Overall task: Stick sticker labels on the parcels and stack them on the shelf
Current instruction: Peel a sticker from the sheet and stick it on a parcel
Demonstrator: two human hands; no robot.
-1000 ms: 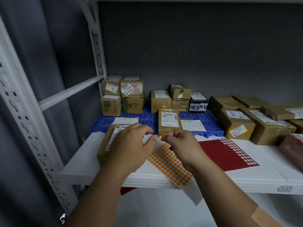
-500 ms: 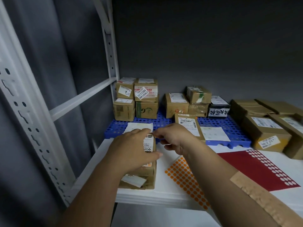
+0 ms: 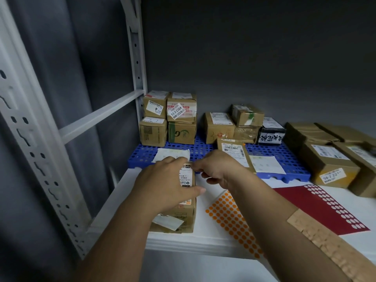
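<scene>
A brown parcel with a white printed label lies on the white shelf near its front left edge. My left hand lies over its top, thumb down the right side, and holds it. My right hand has curled fingers that pinch at the parcel's far top edge; the small orange sticker seen earlier is hidden under them. An orange dot sticker sheet lies just right of the parcel and hangs over the shelf edge. A red sheet with white dots lies further right.
A blue perforated pallet at the back carries stacked brown parcels, a flat parcel and loose white slips. Larger boxes stand at the right. A white slotted upright and a cross bar stand at the left.
The view has shifted left and closer. My right hand carried the orange sticker from the sheet to the parcel's far top edge. My left hand settled over the parcel.
</scene>
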